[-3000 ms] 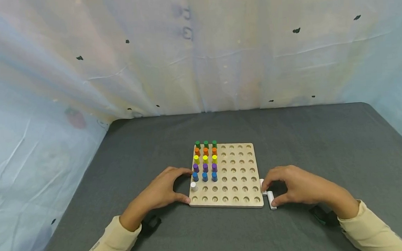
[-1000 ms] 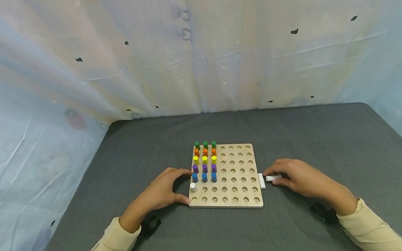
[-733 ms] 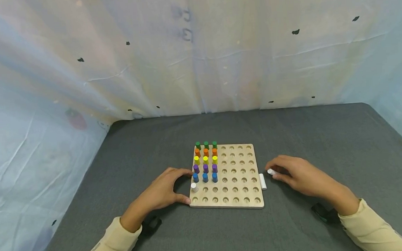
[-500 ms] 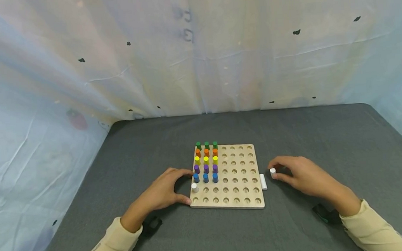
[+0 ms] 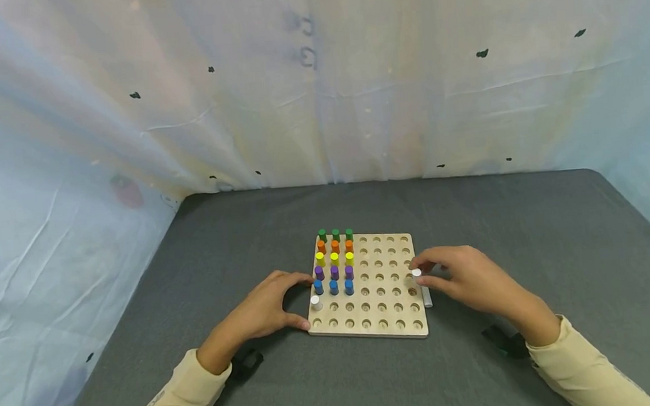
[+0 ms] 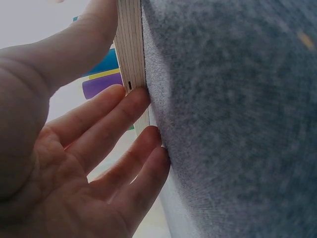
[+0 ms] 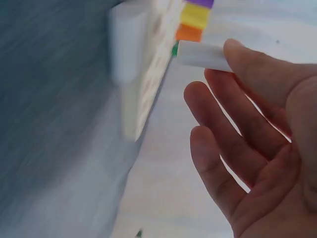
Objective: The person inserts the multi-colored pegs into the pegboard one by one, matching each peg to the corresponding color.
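A light wooden pegboard (image 5: 368, 334) lies on the table. Its left columns carry short rows of green (image 5: 335, 234), orange, yellow, purple and blue pegs (image 5: 333, 287), with one white peg (image 5: 316, 303) in front of the blue ones. My left hand (image 5: 264, 305) rests against the board's left edge, thumb by the near corner and fingers extended, as the left wrist view confirms. Over the board's right edge, my right hand (image 5: 472, 281) pinches a white peg (image 7: 203, 54) between thumb and finger, upright in the head view. Another white peg (image 5: 427, 298) lies along that edge, partly covered.
Dark grey cloth (image 5: 236, 234) covers the table. A pale printed sheet (image 5: 374, 99) hangs behind it and along the sides. Several holes in the board's middle and right columns hold no pegs.
My right hand took up a white peg right of the board, turned it upright, and has carried it left over the board's right edge. My left hand stays in place.
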Available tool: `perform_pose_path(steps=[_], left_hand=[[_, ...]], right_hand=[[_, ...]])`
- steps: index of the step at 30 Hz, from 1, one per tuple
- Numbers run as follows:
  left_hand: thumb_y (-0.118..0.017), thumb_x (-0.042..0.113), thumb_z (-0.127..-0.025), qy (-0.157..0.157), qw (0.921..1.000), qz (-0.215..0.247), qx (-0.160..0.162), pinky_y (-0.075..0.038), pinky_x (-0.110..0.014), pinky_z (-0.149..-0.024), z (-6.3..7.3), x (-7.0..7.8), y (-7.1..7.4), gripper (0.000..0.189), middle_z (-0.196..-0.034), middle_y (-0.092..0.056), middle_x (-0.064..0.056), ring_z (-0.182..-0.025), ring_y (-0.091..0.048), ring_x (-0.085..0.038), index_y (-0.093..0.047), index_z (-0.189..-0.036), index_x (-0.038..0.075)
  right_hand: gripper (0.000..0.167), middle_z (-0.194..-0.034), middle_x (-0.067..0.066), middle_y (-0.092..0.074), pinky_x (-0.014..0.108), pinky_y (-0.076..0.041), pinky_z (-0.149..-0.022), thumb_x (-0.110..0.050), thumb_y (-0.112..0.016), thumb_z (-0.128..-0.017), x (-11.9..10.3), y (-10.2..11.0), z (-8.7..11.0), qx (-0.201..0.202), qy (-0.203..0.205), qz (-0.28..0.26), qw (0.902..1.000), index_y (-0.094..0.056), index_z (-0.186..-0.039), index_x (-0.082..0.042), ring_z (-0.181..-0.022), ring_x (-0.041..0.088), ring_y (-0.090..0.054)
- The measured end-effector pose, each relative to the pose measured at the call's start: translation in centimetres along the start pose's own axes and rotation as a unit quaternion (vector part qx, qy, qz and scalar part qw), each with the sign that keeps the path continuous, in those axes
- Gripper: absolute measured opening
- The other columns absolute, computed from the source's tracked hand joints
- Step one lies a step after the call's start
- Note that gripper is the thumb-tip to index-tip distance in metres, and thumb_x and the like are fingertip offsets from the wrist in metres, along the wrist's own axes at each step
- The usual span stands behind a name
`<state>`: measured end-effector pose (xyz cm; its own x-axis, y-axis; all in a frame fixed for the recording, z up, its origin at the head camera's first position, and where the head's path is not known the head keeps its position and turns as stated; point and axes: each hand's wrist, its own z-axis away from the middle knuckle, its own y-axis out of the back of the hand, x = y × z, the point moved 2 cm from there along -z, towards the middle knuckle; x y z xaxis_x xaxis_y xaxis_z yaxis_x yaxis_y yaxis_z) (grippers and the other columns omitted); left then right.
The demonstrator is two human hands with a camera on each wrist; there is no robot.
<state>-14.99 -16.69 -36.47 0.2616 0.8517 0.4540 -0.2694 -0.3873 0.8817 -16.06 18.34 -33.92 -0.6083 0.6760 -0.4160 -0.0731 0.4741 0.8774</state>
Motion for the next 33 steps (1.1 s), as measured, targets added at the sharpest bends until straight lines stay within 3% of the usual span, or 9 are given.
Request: perform_pose_path(steps=[8,16,24,33], left_hand=[[-0.092,0.035,-0.066,-0.013,0.9999,-0.001,-0.001,-0.042,-0.051,-0.108,-0.1,-0.1,-0.1,0.08,-0.138,-0.06,0.002,-0.132,-0.049,-0.023,-0.058,-0.138,0.021],[-0.093,0.033,-0.065,-0.017,0.9996,-0.015,0.016,-0.045,-0.052,-0.104,-0.1,0.0,-0.1,0.08,-0.135,-0.061,0.001,-0.129,-0.051,-0.024,-0.059,-0.137,0.021],[-0.094,0.032,-0.063,-0.002,0.9992,-0.027,0.03,-0.048,-0.052,-0.099,0.0,0.1,-0.2,0.08,-0.133,-0.061,0.002,-0.128,-0.052,-0.024,-0.061,-0.135,0.023],[-0.095,0.033,-0.061,0.005,0.9989,-0.028,0.037,-0.049,-0.053,-0.095,-0.1,0.3,-0.4,0.079,-0.132,-0.062,0.004,-0.127,-0.053,-0.022,-0.062,-0.132,0.025]], right_hand=[[0.023,-0.098,-0.012,-0.072,0.022,-0.05,-0.066,-0.027,-0.073,-0.091,-3.6,-1.1,-2.8,-0.021,0.04,-0.016,0.9988,-0.073,-0.113,-0.021,-0.084,0.001,-0.065],[0.022,-0.099,-0.011,-0.074,0.024,-0.052,-0.071,-0.029,-0.071,-0.093,-6.5,-2.7,-4.9,-0.055,0.076,-0.04,0.9948,-0.073,-0.114,-0.021,-0.086,0.002,-0.067],[0.02,-0.092,-0.012,-0.075,0.021,-0.05,-0.069,-0.028,-0.074,-0.091,-8.3,-4.2,-6.1,-0.067,0.072,-0.059,0.9934,-0.074,-0.11,-0.022,-0.079,-0.001,-0.065],[0.02,-0.089,-0.009,-0.076,0.02,-0.05,-0.066,-0.028,-0.075,-0.089,-8.5,-5.4,-6.4,-0.059,0.06,-0.053,0.995,-0.074,-0.108,-0.021,-0.078,0.001,-0.068]])
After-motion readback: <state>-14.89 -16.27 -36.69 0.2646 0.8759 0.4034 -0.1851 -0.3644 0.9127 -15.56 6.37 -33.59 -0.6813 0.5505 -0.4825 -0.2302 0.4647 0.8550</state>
